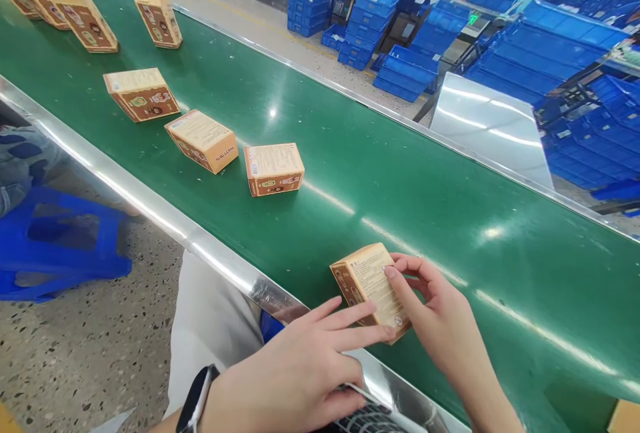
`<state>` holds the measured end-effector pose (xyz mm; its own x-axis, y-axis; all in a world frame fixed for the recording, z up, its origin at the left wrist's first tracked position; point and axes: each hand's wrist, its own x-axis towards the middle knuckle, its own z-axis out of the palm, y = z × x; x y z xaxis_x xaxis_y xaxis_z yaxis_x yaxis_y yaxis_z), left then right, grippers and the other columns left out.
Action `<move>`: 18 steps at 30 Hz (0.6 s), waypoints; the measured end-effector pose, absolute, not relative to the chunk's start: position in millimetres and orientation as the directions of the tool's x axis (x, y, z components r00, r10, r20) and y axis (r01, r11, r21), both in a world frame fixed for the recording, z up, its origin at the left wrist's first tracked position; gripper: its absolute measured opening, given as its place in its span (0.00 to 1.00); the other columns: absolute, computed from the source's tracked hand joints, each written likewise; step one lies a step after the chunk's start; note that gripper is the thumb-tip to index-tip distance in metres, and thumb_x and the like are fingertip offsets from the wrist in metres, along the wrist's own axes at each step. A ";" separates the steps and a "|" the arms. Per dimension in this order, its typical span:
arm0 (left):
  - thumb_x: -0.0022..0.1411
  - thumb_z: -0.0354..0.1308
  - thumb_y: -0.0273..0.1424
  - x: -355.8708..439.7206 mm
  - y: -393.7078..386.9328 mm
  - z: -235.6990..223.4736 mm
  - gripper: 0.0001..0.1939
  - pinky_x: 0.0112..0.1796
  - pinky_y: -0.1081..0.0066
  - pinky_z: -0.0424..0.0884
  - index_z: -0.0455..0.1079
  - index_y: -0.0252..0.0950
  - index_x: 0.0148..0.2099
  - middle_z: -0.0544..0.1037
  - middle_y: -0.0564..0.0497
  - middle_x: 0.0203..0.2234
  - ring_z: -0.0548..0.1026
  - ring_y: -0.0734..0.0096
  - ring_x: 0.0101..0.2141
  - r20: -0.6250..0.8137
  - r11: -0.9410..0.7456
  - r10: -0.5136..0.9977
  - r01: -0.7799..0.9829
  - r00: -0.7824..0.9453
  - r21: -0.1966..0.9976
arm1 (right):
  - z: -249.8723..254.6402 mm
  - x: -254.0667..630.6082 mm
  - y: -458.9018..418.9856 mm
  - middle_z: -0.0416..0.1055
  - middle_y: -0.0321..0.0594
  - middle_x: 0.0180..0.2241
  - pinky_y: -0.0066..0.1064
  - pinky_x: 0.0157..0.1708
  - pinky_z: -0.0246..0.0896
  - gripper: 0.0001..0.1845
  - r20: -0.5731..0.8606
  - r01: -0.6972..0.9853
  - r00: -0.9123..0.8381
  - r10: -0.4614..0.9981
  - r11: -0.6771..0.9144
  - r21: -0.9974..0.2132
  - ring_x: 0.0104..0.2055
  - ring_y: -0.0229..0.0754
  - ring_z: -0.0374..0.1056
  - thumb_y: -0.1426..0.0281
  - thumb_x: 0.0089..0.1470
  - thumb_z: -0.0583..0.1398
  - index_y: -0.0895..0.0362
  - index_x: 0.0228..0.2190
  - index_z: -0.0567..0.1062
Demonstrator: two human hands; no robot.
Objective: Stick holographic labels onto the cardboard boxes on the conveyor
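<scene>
A small tan-and-brown cardboard box lies on the green conveyor belt near its close edge, printed text facing up. My right hand grips its right side, thumb on the top face and fingers at the far edge. Across the near left side reaches my left hand, its index and middle fingers stretched out over the box and touching it. The lower fingers of that hand are bent; beneath them shows a white edge with a black patterned surface, which I cannot identify.
Similar boxes stand up the belt: a near box, another box and several farther back, some with raised flaps. Metal rails edge the belt. A blue stool stands at left; blue crates are stacked beyond.
</scene>
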<state>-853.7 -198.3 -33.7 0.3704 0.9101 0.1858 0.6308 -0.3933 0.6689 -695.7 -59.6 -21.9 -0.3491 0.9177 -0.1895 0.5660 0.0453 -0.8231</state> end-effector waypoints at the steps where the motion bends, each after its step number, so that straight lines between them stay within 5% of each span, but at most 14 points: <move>1: 0.70 0.57 0.34 -851.9 -198.3 -34.5 0.12 0.69 0.65 0.47 0.76 0.38 0.34 0.64 0.59 0.66 0.55 0.66 0.69 0.183 -0.394 0.909 0.633 0.374 0.666 | -22.2 -694.8 -61.1 0.77 0.49 0.45 0.33 0.24 0.69 0.23 -0.166 0.586 -0.327 0.930 0.062 -0.808 0.39 0.51 0.73 0.45 0.50 0.61 0.53 0.31 0.73; 5: 0.70 0.56 0.34 -845.7 -197.5 -38.1 0.13 0.69 0.65 0.47 0.75 0.38 0.33 0.61 0.62 0.68 0.55 0.66 0.69 0.180 -0.409 0.900 0.628 0.396 0.662 | -28.4 -689.2 -62.6 0.77 0.50 0.46 0.39 0.32 0.72 0.22 -0.079 0.601 -0.287 0.955 0.116 -0.791 0.38 0.50 0.74 0.46 0.52 0.61 0.53 0.31 0.71; 14: 0.67 0.59 0.32 -830.1 -188.4 -51.9 0.11 0.67 0.61 0.53 0.76 0.36 0.32 0.64 0.52 0.66 0.58 0.61 0.68 0.308 -0.518 0.849 0.557 0.430 0.650 | -32.2 -658.4 -28.6 0.78 0.48 0.38 0.39 0.30 0.74 0.31 -0.108 0.533 -0.293 0.950 0.068 -0.843 0.34 0.50 0.76 0.39 0.46 0.63 0.52 0.37 0.69; 18: 0.70 0.58 0.35 -827.1 -192.3 -61.3 0.11 0.59 0.69 0.65 0.76 0.37 0.36 0.77 0.50 0.56 0.73 0.63 0.58 0.320 -0.516 0.851 0.542 0.417 0.664 | -12.1 -665.7 -5.8 0.79 0.47 0.37 0.45 0.37 0.75 0.31 -0.101 0.645 -0.360 0.928 0.168 -0.746 0.37 0.54 0.77 0.38 0.44 0.59 0.50 0.35 0.73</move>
<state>-827.1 -192.3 -61.3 0.4174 0.8506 0.3199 0.5418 -0.5155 0.6639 -665.7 -5.8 -12.1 -0.3596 0.9276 -0.1014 0.6446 0.1684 -0.7458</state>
